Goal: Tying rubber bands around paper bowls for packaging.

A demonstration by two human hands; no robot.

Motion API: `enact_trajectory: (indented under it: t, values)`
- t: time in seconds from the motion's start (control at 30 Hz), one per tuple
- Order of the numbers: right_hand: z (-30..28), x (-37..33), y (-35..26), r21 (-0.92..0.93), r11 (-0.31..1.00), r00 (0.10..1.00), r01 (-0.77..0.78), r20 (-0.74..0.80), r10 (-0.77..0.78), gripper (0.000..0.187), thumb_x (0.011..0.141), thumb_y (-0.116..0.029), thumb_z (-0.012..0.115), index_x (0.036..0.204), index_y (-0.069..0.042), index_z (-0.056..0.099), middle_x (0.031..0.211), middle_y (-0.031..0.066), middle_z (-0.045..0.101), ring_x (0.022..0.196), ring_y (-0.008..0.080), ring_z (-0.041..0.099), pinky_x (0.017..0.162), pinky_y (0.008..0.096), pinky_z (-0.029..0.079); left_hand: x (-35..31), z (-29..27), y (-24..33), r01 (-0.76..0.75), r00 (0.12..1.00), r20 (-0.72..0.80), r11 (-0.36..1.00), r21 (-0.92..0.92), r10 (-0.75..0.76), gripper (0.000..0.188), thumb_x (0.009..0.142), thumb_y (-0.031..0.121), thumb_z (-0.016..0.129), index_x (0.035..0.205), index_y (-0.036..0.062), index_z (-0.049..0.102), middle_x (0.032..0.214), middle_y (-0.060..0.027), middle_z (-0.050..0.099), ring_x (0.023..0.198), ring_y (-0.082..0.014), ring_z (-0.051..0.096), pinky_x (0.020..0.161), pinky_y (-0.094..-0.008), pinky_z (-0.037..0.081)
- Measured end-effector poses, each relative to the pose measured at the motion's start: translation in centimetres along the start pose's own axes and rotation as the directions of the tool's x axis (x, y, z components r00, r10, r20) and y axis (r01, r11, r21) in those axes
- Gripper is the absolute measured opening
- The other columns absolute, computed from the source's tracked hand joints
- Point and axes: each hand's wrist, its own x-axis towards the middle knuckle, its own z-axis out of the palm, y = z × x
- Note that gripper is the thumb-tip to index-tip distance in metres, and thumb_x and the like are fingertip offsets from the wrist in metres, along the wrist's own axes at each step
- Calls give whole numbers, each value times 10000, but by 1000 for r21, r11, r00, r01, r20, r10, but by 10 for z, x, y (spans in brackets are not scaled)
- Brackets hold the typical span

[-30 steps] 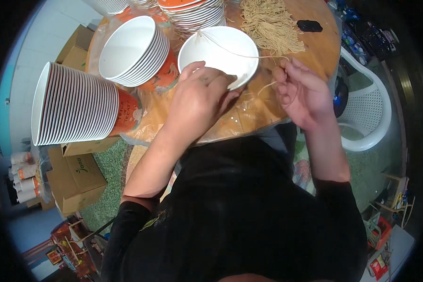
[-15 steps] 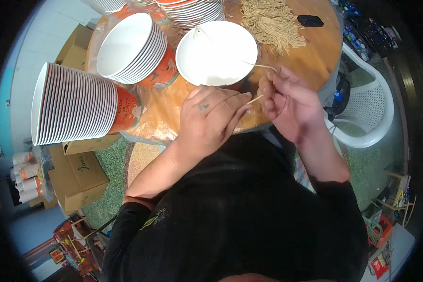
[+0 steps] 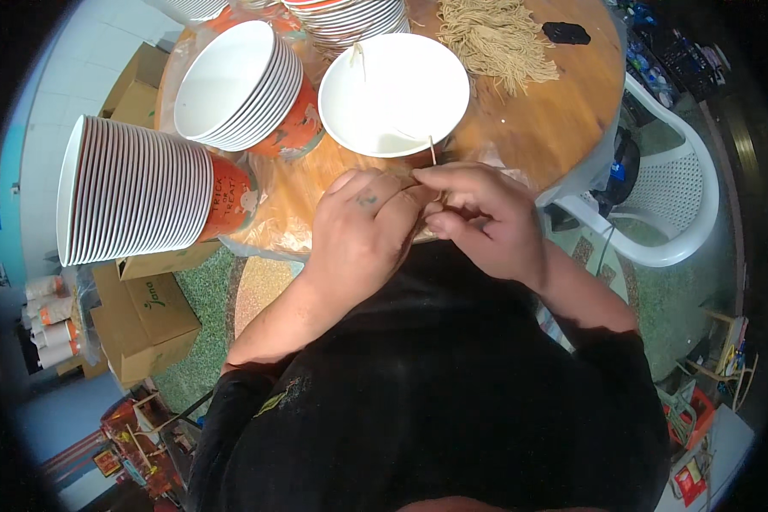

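You had your left hand (image 3: 363,226) and right hand (image 3: 486,218) pinched together on a thin strand (image 3: 432,151) at the table edge (bowl (image 3: 394,94) just beyond, nearly empty), so filling looked barely begun.

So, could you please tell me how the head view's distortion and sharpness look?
Head view: strong fisheye bending, black corners; the stacked bowls curve near the rim; both hands and the white bowl are sharp; lighting even, no harsh glare.

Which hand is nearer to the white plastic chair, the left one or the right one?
Right. The right hand lies at the table edge on the side of the white plastic chair; the left hand sits beside it, farther from the chair, toward the bowl stacks.
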Motion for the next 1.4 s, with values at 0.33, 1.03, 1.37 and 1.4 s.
enact_trajectory:
  t: [0.33, 1.03, 1.37, 1.4]
  values:
    - [1, 2, 9, -160, 986, 999, 38, -13, -40, 245, 898, 6, 901, 1130, -9, 825, 1021, 113, 814, 832, 190, 789, 716, 302, 616, -6, -8, -6, 45, 999, 5, 999, -12, -45, 184, 899, 158, 871, 1014, 47, 780, 856, -87, 729, 812, -320, 727, 743, -443, 571]
    - [14, 3, 40, 32, 977, 830, -211, -523, 197, 98, 954, 39, 833, 1015, 4, 765, 945, 7, 658, 761, 50, 548, 672, 222, 460, 65, -19, -43, 244, 910, 384, 951, -189, -157, 269, 940, 47, 800, 1195, -21, 750, 968, -127, 756, 817, -191, 734, 716, -337, 597]
    - [31, 3, 46, 93, 985, 834, -143, -524, 171, 112, 927, 34, 833, 979, 10, 737, 933, 83, 719, 806, 134, 746, 737, 289, 597, 73, -15, -39, 420, 826, 495, 880, -220, -270, 279, 975, 134, 798, 1213, -11, 791, 913, -174, 766, 825, -251, 750, 754, -394, 608]
    - [32, 2, 47, 103, 984, 830, -145, -528, 178, 118, 920, 30, 838, 971, 8, 734, 926, 85, 722, 798, 138, 748, 733, 293, 598, 72, -14, -40, 431, 825, 492, 871, -234, -276, 275, 978, 129, 792, 1213, -14, 790, 926, -172, 767, 823, -246, 744, 760, -386, 605]
